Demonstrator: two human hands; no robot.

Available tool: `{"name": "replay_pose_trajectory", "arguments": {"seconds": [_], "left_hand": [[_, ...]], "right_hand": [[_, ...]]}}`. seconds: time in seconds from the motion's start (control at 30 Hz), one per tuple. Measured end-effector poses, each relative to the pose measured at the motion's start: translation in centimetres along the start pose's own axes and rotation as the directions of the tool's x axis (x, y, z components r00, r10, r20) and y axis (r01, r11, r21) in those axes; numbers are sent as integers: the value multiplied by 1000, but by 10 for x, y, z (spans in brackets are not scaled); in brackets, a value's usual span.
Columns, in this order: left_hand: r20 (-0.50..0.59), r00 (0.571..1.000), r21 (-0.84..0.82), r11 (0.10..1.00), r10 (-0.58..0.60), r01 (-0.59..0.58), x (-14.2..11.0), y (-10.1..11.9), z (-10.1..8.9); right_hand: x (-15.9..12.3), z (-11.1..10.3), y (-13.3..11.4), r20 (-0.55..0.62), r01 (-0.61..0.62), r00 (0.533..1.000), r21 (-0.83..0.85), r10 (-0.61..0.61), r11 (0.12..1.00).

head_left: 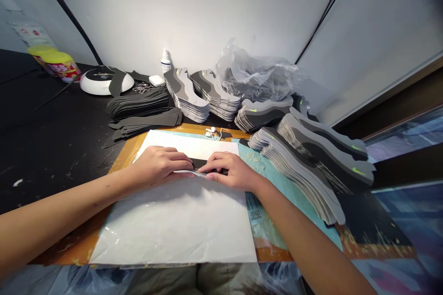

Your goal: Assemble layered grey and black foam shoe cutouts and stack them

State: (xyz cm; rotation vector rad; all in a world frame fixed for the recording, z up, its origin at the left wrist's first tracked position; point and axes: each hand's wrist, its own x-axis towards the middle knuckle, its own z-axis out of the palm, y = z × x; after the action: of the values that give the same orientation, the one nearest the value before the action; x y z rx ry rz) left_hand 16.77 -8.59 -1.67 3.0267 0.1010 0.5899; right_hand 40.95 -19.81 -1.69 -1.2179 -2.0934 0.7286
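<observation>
Over a white sheet [180, 226], both hands grip one black and light-edged shoe upper piece [198, 164]. My left hand [161, 166] is closed on its left part, with the fingers bent over it and the thumb beneath. On its right part, my right hand [230, 170] pinches the edge, index finger stretched along the top and thumb below. Much of the piece is hidden under the fingers. Just beyond the sheet's far edge lie white earphones [212, 132].
Stacks of grey shoe uppers [188, 97] stand at the back; more stacks [301, 170] fan out on the right. Dark cut pieces [138, 103] are piled at left, near a white lamp base [95, 84]. A clear plastic bag [256, 71] and small white bottle [165, 61] stand by the wall.
</observation>
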Motion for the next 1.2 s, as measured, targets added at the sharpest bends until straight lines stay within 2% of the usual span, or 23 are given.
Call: {"name": "replay_pose_trajectory", "arguments": {"seconds": [0.4, 0.6, 0.87, 1.2], "left_hand": [[-2, 999, 4, 999, 41, -41, 2, 0, -2], [-41, 999, -37, 999, 18, -20, 4, 2, -3], [-28, 999, -60, 997, -40, 38, 4, 2, -2], [-12, 999, -49, 998, -50, 50, 4, 2, -1]], "right_hand": [[1, 0, 0, 9, -14, 1000, 7, 14, 1000], [1, 1, 1, 12, -5, 1000, 11, 5, 1000], [1, 2, 2, 17, 8, 1000, -26, -7, 1000], [1, 2, -1, 18, 9, 1000, -76, -7, 997]]}}
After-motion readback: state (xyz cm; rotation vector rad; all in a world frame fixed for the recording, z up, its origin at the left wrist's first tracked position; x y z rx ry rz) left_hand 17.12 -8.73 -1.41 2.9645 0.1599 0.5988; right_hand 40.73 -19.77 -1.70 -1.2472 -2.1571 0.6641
